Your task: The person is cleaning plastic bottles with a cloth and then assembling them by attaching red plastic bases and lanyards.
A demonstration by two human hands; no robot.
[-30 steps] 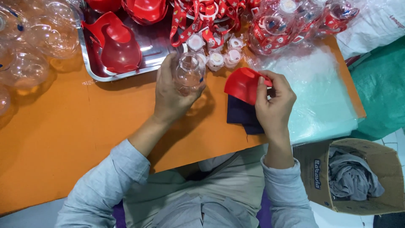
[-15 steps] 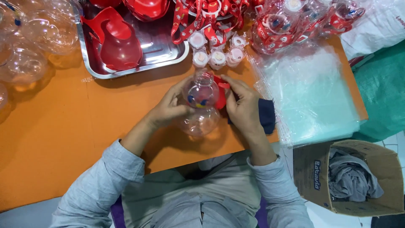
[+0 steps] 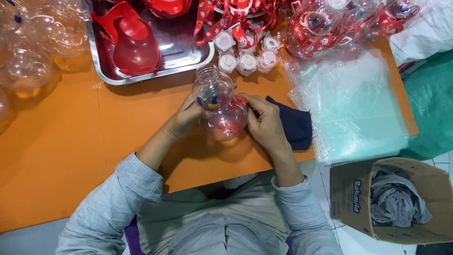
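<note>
Orange surface carries a steel tray with red holders; dark blue cloth lies just beside our right hand. Both hands, left hand included, have fingers closed around the clear round bottle, held over the surface's near edge.

Small assembly workshop: orange desk crowded with clear plastic bottles, a steel tray of red parts, white caps, stacked plastic bags.

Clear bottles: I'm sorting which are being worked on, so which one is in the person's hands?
The clear bottle at the table's middle, held between left hand and right hand. The other clear bottles lie untouched, piled far left.
</note>
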